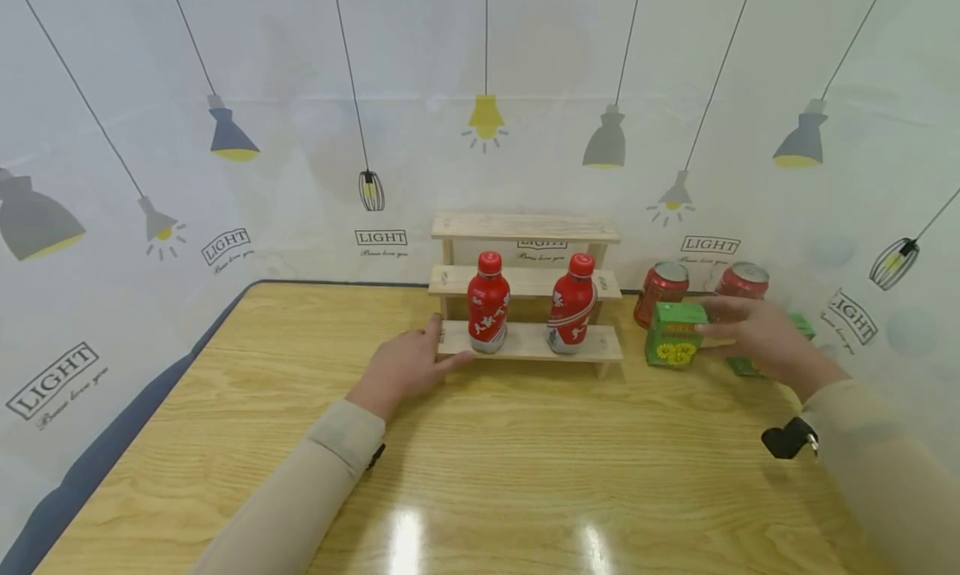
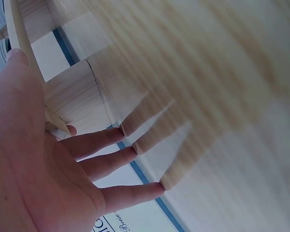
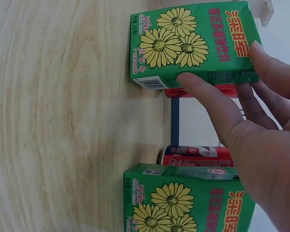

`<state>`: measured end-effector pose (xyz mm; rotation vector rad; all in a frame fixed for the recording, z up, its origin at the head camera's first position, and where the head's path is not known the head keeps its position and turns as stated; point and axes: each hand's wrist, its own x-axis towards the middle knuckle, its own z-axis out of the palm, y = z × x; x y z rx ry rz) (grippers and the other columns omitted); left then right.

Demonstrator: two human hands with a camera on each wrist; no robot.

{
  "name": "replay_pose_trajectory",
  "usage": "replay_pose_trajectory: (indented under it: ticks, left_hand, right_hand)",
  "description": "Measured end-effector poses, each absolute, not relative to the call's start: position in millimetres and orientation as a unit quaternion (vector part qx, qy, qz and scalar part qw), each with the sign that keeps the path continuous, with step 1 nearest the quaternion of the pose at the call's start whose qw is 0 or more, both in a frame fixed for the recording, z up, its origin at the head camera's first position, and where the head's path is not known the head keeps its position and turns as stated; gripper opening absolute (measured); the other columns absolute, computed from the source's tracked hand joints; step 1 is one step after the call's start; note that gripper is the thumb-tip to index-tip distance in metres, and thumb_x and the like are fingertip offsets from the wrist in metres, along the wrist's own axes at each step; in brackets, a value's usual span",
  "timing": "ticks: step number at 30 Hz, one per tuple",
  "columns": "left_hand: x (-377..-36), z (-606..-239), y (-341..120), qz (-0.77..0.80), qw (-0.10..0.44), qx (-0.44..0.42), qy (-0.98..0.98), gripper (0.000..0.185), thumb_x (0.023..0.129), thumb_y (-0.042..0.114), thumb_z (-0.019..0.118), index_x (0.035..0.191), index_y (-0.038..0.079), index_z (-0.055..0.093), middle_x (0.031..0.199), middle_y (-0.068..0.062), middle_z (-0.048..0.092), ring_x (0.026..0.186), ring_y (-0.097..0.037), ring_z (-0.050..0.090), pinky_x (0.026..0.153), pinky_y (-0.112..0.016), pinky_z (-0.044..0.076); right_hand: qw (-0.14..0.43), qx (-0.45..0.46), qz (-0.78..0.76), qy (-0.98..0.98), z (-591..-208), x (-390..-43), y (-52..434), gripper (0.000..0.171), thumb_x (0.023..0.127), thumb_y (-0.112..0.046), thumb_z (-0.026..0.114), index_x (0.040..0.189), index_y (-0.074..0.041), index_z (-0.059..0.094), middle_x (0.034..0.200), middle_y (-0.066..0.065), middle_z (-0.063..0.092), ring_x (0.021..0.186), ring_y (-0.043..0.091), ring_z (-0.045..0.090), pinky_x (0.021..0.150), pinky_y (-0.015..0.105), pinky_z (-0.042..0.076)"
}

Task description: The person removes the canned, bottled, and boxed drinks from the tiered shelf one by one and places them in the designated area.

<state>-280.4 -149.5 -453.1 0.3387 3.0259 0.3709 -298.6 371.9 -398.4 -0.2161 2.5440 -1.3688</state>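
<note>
Right hand (image 1: 757, 337) curled round green chrysanthemum tea carton (image 1: 675, 334), standing on wooden table (image 1: 525, 458) right of stepped wooden rack (image 1: 528, 342). Left hand (image 1: 405, 365) spread flat, gripping nothing, thumb against rack's lowest step.

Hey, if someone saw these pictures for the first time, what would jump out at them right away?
Two red bottles stand side by side on the bottom step of a small wooden rack at the back of the table. The left hand rests against the rack's left end. To the right, the right hand grips a green drink carton printed with yellow flowers, with two red cans behind it.
</note>
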Motion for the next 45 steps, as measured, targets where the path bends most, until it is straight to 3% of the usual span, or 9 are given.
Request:
replay_pose_trajectory:
  ticks: [4,9,16,26,30,34,39,42,45]
  left_hand:
    - [-280.1,-452.7,-149.7,0.124,0.038,0.111,0.985,0.114,0.094,0.091,0.037,0.169,0.006,0.023,0.147,-0.022,0.065,0.131,-0.04,0.067,0.104,-0.055,0.06]
    - [-279.5,-453.1,-150.4,0.124,0.041,0.106,0.986,0.115,0.093,0.092,0.035,0.169,0.007,0.023,0.146,-0.021,0.066,0.13,-0.039,0.068,0.105,-0.054,0.059]
    - [-279.7,-453.4,-149.0,0.124,0.041,0.106,0.986,0.113,0.094,0.091,0.036,0.169,0.007,0.024,0.144,-0.021,0.067,0.13,-0.039,0.068,0.105,-0.054,0.06]
    - [-278.9,-451.2,-148.3,0.122,0.042,0.107,0.986,0.112,0.095,0.09,0.036,0.169,0.006,0.023,0.146,-0.022,0.066,0.131,-0.04,0.067,0.104,-0.054,0.06]
    - [-277.6,-450.9,-148.3,0.123,0.038,0.11,0.986,0.112,0.095,0.089,0.037,0.168,0.005,0.024,0.145,-0.022,0.067,0.13,-0.04,0.068,0.104,-0.054,0.06]
    - [-276.9,-451.2,-147.9,0.124,0.037,0.112,0.985,0.112,0.095,0.089,0.037,0.168,0.006,0.024,0.143,-0.021,0.067,0.129,-0.039,0.068,0.104,-0.054,0.06]
    - [-278.7,-451.6,-148.6,0.124,0.036,0.112,0.985,0.112,0.095,0.089,0.037,0.168,0.005,0.024,0.144,-0.021,0.067,0.129,-0.039,0.069,0.104,-0.054,0.06]
    - [-279.9,-452.4,-149.3,0.123,0.036,0.111,0.985,0.112,0.095,0.089,0.037,0.168,0.006,0.023,0.144,-0.021,0.067,0.129,-0.039,0.069,0.104,-0.053,0.06]
    - [-279.4,-452.9,-149.5,0.122,0.035,0.112,0.986,0.112,0.095,0.089,0.037,0.168,0.005,0.024,0.143,-0.022,0.068,0.128,-0.039,0.069,0.104,-0.054,0.06]
  right_hand:
    - [0.123,-0.074,-0.482,0.864,-400.9,-296.6,373.2,0.075,0.107,-0.031,0.066,0.167,-0.003,0.031,0.175,0.027,0.021,0.105,-0.017,0.061,0.104,0.046,0.062]
    - [0.124,-0.064,-0.483,0.864,-403.9,-295.1,376.6,0.077,0.109,-0.03,0.064,0.169,-0.002,0.023,0.178,0.025,0.004,0.103,-0.019,0.061,0.101,0.032,0.062]
    - [0.115,-0.055,-0.446,0.886,-406.3,-294.9,380.9,0.078,0.108,-0.037,0.064,0.17,-0.009,0.025,0.177,0.025,0.016,0.1,-0.018,0.062,0.094,0.015,0.058]
    - [0.113,-0.055,-0.477,0.87,-409.5,-295.0,383.8,0.078,0.11,-0.035,0.062,0.17,-0.005,0.023,0.174,0.029,0.021,0.102,-0.017,0.064,0.096,0.015,0.059]
    - [0.122,-0.064,-0.482,0.865,-407.3,-294.3,383.4,0.078,0.11,-0.033,0.062,0.17,-0.004,0.022,0.176,0.029,0.014,0.103,-0.018,0.063,0.095,0.014,0.058]
    - [0.127,-0.092,-0.42,0.894,-396.3,-292.5,384.2,0.076,0.109,-0.037,0.061,0.169,-0.005,0.026,0.176,0.028,0.019,0.123,0.0,0.064,0.096,0.021,0.059]
    - [0.111,-0.12,-0.319,0.934,-367.8,-291.8,372.4,0.074,0.108,-0.049,0.058,0.166,-0.008,0.035,0.167,0.027,0.041,0.145,0.049,0.051,0.11,0.057,0.053]
    - [0.117,-0.121,-0.315,0.934,-348.1,-291.2,354.0,0.075,0.108,-0.05,0.058,0.166,-0.007,0.034,0.167,0.028,0.04,0.144,0.053,0.052,0.112,0.07,0.048]
    - [0.126,-0.114,-0.325,0.93,-331.7,-287.9,330.2,0.08,0.106,-0.052,0.062,0.167,-0.009,0.033,0.169,0.028,0.038,0.148,0.053,0.047,0.113,0.072,0.046]
